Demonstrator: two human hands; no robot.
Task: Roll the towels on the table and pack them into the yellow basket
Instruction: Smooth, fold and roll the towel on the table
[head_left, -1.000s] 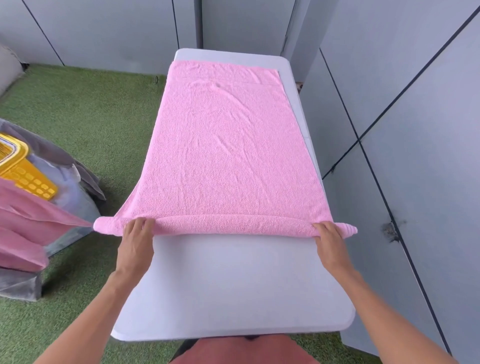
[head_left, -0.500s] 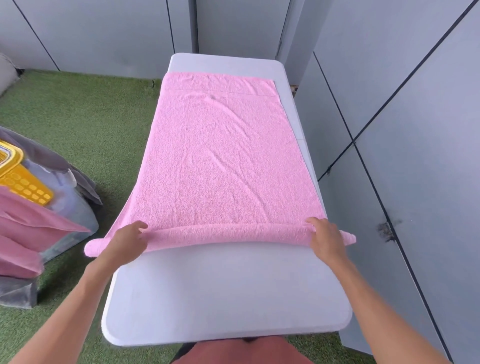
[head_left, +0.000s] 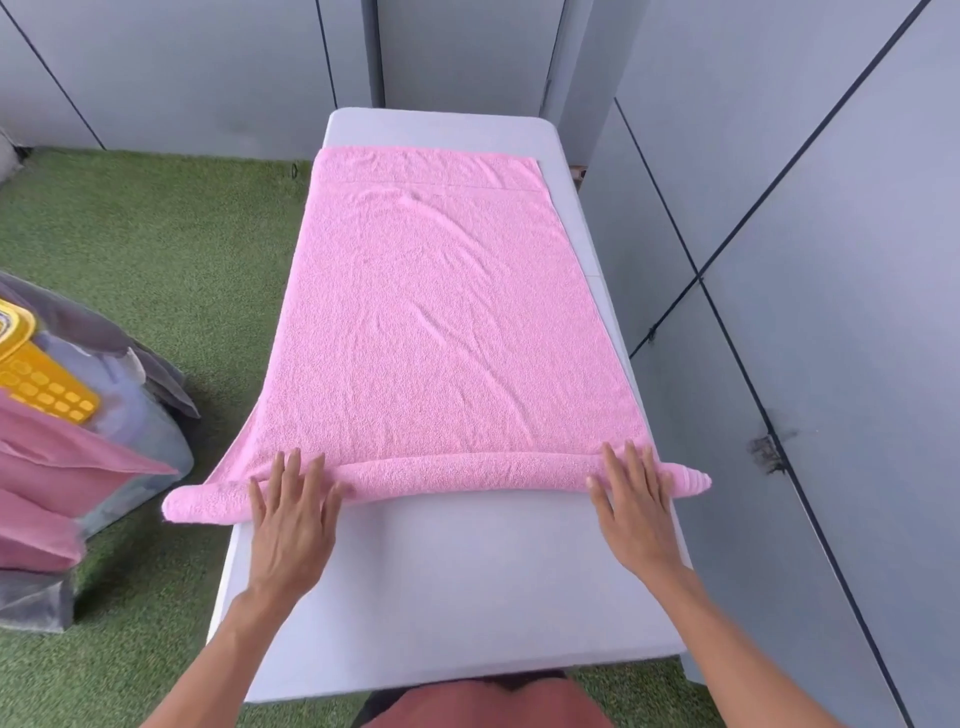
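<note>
Yellow basket (head_left: 36, 379) sits among pink cloths (head_left: 47, 467). Both grips, left (head_left: 291, 519) and right (head_left: 636, 509), press flat-fingered on the towel (head_left: 441, 322) roll on the counter (head_left: 441, 571).

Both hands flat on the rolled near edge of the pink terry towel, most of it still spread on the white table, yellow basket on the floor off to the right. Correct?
Not quite: the head view shows the yellow plastic basket on the left. The rest holds: the left hand and right hand lie flat on the pink terry towel's rolled near edge, most of it spread on the white table.
</note>
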